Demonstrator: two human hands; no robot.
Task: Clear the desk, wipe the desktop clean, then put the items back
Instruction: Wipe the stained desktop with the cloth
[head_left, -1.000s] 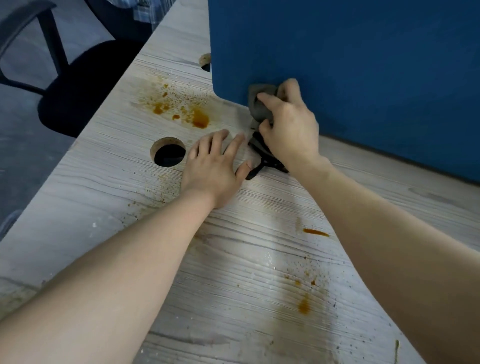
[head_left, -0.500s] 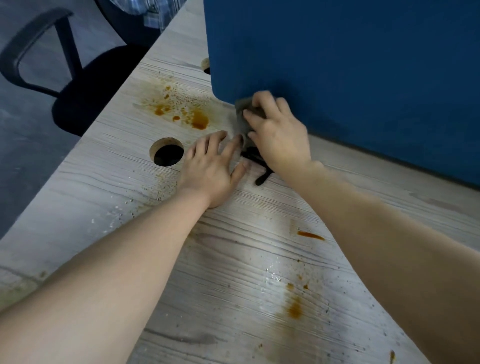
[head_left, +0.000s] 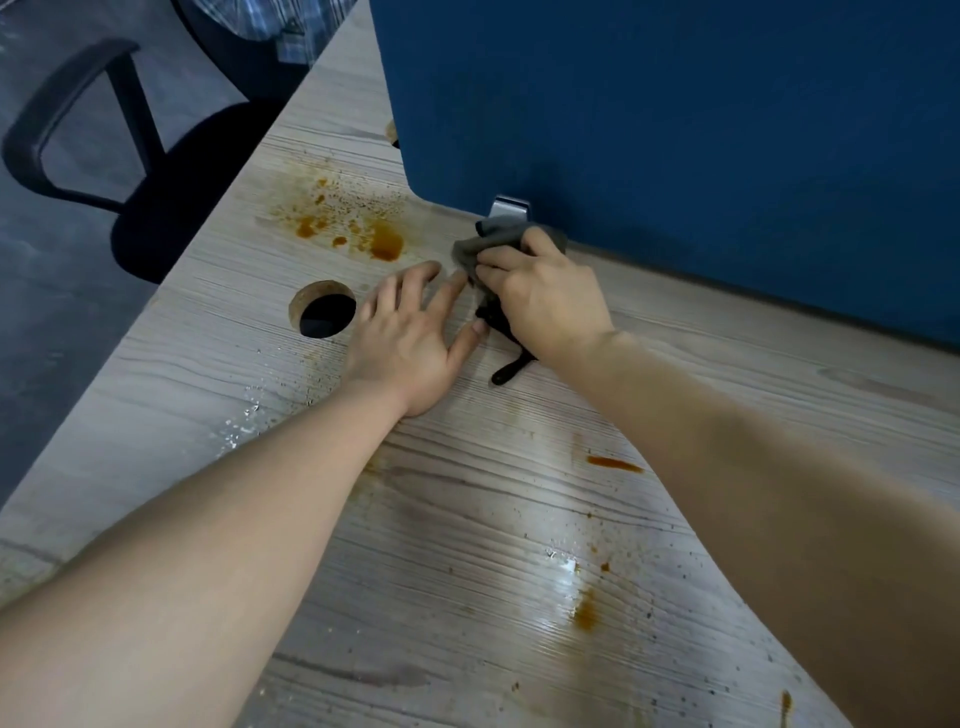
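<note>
Right hand (head_left: 543, 296) has dragged the grey cloth (head_left: 491, 243) down off the metal bracket (head_left: 510, 208), which now shows at the blue partition (head_left: 675, 130) foot; fingers curled, gripping the cloth on the desktop (head_left: 467, 519). Left hand (head_left: 410, 332) stays flat, fingers straight, beside the cable hole (head_left: 326, 312). Orange stains (head_left: 384, 243) just left of the cloth. No containers visible.

On the table (head_left: 519, 519), the cable hole (head_left: 327, 312) lies at nine o'clock of the left hand (head_left: 410, 332), the right hand (head_left: 540, 296) with the cloth (head_left: 493, 241) at three, the partition (head_left: 675, 130) at twelve.
</note>
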